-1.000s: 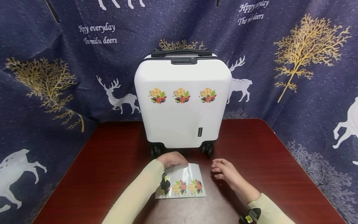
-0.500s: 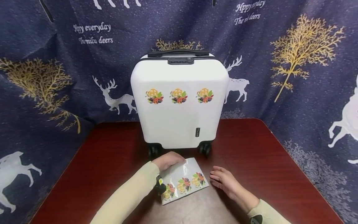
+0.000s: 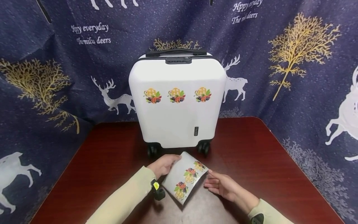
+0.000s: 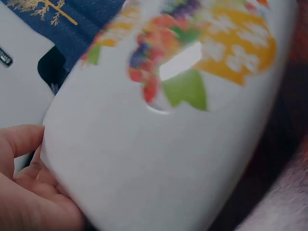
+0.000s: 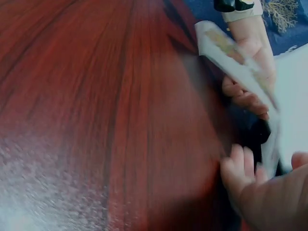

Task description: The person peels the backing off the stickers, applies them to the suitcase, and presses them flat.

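Note:
A white sheet (image 3: 179,171) with a row of fruit stickers (image 3: 191,175) is tilted up off the table, its surface bowed. My left hand (image 3: 163,165) pinches its upper left edge, with the thumb on the printed face and curled fingers behind, as the left wrist view shows. At the sheet's right corner is my right hand (image 3: 223,185), thumb tip close to the corner and fingers loosely spread below. In the right wrist view the sheet's end (image 5: 272,154) lies between that thumb and fingers, with a gap; contact is hard to tell.
Behind the hands stands a white suitcase (image 3: 176,121) on black wheels, with three matching fruit stickers (image 3: 176,95) in a row across its front. The dark red table (image 3: 246,146) reaches to a blue deer-patterned cloth (image 3: 112,65) at the back.
The sheet has gone from lying flat to being lifted and turned anticlockwise by my left hand. Its right corner has come to my right hand, whose thumb has moved apart from the fingers.

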